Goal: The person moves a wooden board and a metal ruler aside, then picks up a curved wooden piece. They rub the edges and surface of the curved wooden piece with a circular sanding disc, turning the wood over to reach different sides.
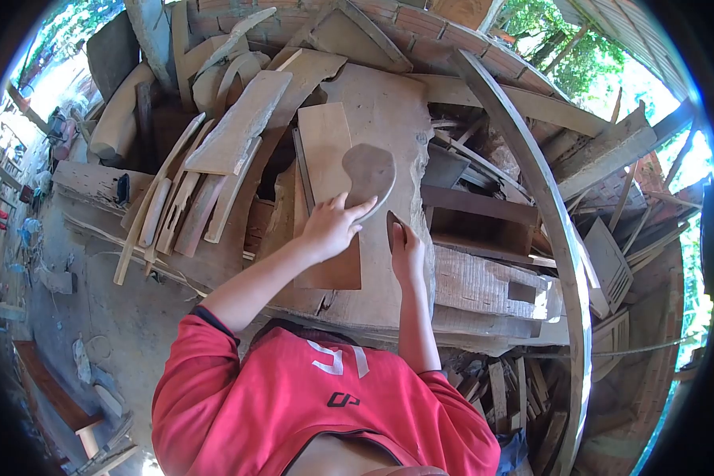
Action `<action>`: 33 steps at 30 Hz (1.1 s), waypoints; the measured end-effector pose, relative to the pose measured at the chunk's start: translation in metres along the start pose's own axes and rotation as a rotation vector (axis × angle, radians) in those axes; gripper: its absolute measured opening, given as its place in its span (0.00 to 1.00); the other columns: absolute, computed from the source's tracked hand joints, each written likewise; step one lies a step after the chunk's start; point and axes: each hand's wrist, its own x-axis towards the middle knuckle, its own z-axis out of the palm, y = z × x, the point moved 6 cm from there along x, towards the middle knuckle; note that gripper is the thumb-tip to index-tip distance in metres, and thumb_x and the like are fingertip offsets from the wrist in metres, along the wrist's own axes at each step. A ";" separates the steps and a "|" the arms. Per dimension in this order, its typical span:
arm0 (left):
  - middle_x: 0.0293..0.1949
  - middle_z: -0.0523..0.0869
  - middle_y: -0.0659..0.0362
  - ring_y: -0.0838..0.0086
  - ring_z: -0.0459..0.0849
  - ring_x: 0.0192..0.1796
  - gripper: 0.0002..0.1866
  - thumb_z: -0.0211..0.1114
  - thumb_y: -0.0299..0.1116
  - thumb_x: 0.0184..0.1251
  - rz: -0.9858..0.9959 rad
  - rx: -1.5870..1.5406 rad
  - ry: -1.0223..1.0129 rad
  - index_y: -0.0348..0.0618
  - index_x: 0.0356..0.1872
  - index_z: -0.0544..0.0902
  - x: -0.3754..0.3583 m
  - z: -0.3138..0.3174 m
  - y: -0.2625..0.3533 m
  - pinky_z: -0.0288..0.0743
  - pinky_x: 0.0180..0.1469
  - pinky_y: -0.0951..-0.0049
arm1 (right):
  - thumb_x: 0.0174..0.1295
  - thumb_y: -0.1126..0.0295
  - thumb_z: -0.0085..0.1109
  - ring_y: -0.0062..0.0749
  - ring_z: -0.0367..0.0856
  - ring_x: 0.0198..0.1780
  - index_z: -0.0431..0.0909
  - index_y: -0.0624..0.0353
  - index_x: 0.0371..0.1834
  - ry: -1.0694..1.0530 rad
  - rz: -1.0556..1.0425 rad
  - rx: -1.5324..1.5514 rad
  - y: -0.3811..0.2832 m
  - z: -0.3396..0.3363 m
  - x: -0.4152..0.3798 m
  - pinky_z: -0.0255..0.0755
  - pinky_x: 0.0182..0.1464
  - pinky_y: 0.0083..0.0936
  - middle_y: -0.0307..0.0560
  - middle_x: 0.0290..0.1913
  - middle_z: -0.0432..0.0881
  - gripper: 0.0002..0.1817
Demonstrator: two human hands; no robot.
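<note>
A flat, curved wooden piece [372, 173], rounded and kidney-like in outline, is above the large plank [385, 99] on the bench. My left hand [332, 228] grips its lower end, with fingers laid over the near edge and the thumb side hidden. To the right, my right hand [408, 252] is closed round a small, thin, dark brown piece [393, 228]. What that piece is, I cannot make out; it is apart from the curved wood. Under my left forearm lies a flat brown board [337, 274].
Rough planks and offcuts [238, 123] are piled left of my hands. A long curved beam [559, 214] rises on the right. Beside it sit a dark wooden box [480, 226] and a thick slotted timber [484, 284]. Scrap wood [523, 389] is heaped below.
</note>
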 end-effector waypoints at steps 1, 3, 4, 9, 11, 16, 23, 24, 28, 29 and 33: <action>0.60 0.67 0.37 0.50 0.70 0.61 0.28 0.58 0.35 0.63 0.049 0.060 -0.022 0.69 0.65 0.65 0.001 -0.012 0.004 0.58 0.65 0.57 | 0.67 0.68 0.49 0.40 0.82 0.44 0.76 0.64 0.50 0.001 0.006 0.000 0.000 0.000 -0.001 0.71 0.47 0.28 0.60 0.41 0.82 0.14; 0.61 0.66 0.39 0.50 0.70 0.61 0.28 0.59 0.34 0.62 0.152 0.120 0.001 0.72 0.64 0.66 0.005 -0.018 -0.009 0.59 0.64 0.57 | 0.67 0.69 0.49 0.38 0.82 0.45 0.76 0.63 0.51 0.014 0.024 -0.009 -0.001 -0.002 0.001 0.71 0.48 0.27 0.58 0.43 0.82 0.14; 0.62 0.65 0.40 0.50 0.70 0.60 0.29 0.60 0.33 0.61 0.254 0.182 0.033 0.75 0.63 0.67 0.004 -0.024 -0.011 0.60 0.64 0.57 | 0.67 0.69 0.49 0.38 0.82 0.45 0.76 0.63 0.51 0.017 0.022 -0.009 -0.001 -0.003 0.003 0.71 0.48 0.27 0.58 0.43 0.82 0.14; 0.59 0.68 0.41 0.52 0.69 0.61 0.28 0.57 0.26 0.60 0.374 0.257 -0.101 0.76 0.60 0.72 -0.013 -0.030 -0.037 0.60 0.64 0.58 | 0.66 0.67 0.49 0.39 0.82 0.44 0.77 0.62 0.51 0.076 -0.006 -0.068 -0.006 -0.019 -0.001 0.72 0.47 0.28 0.59 0.41 0.82 0.14; 0.59 0.68 0.42 0.52 0.69 0.61 0.29 0.56 0.25 0.61 0.410 0.280 -0.155 0.76 0.60 0.72 -0.014 -0.029 -0.042 0.59 0.64 0.58 | 0.67 0.67 0.49 0.40 0.82 0.44 0.77 0.61 0.51 0.083 0.036 -0.088 0.000 -0.021 -0.003 0.72 0.46 0.28 0.59 0.41 0.82 0.14; 0.62 0.66 0.43 0.53 0.65 0.65 0.28 0.59 0.28 0.59 0.586 0.343 -0.192 0.74 0.59 0.72 -0.005 -0.020 -0.058 0.58 0.65 0.56 | 0.67 0.66 0.49 0.42 0.82 0.45 0.77 0.61 0.51 0.065 0.140 -0.130 -0.002 -0.020 -0.006 0.72 0.47 0.29 0.59 0.42 0.82 0.15; 0.66 0.62 0.47 0.53 0.55 0.71 0.26 0.60 0.37 0.62 0.478 0.277 -0.348 0.66 0.63 0.69 -0.001 -0.024 -0.070 0.53 0.68 0.53 | 0.67 0.66 0.48 0.41 0.81 0.48 0.76 0.60 0.53 0.117 0.115 -0.123 0.001 -0.018 -0.001 0.71 0.49 0.27 0.60 0.45 0.81 0.15; 0.66 0.62 0.47 0.53 0.55 0.71 0.26 0.60 0.37 0.62 0.479 0.272 -0.350 0.66 0.63 0.69 0.000 -0.026 -0.069 0.53 0.68 0.53 | 0.67 0.66 0.49 0.41 0.81 0.48 0.76 0.60 0.53 0.125 0.118 -0.103 0.001 -0.018 0.000 0.71 0.49 0.27 0.60 0.45 0.80 0.16; 0.67 0.62 0.48 0.55 0.54 0.71 0.24 0.60 0.37 0.62 0.365 0.180 -0.432 0.58 0.61 0.72 0.009 -0.030 -0.069 0.54 0.68 0.53 | 0.67 0.66 0.48 0.40 0.81 0.48 0.75 0.61 0.54 0.145 0.096 -0.093 0.004 -0.016 0.001 0.71 0.49 0.27 0.60 0.46 0.80 0.16; 0.67 0.62 0.48 0.56 0.54 0.71 0.23 0.59 0.36 0.63 0.375 0.161 -0.391 0.55 0.61 0.72 0.012 -0.031 -0.067 0.54 0.69 0.54 | 0.67 0.66 0.48 0.39 0.81 0.48 0.75 0.61 0.54 0.153 0.084 -0.093 0.006 -0.016 0.001 0.71 0.49 0.27 0.60 0.46 0.80 0.16; 0.65 0.64 0.45 0.53 0.57 0.70 0.22 0.57 0.38 0.64 0.279 -0.017 -0.164 0.47 0.60 0.72 0.049 -0.017 -0.072 0.54 0.68 0.52 | 0.67 0.66 0.48 0.39 0.81 0.47 0.75 0.62 0.54 0.208 0.081 -0.112 0.001 -0.015 0.001 0.71 0.48 0.27 0.60 0.45 0.81 0.16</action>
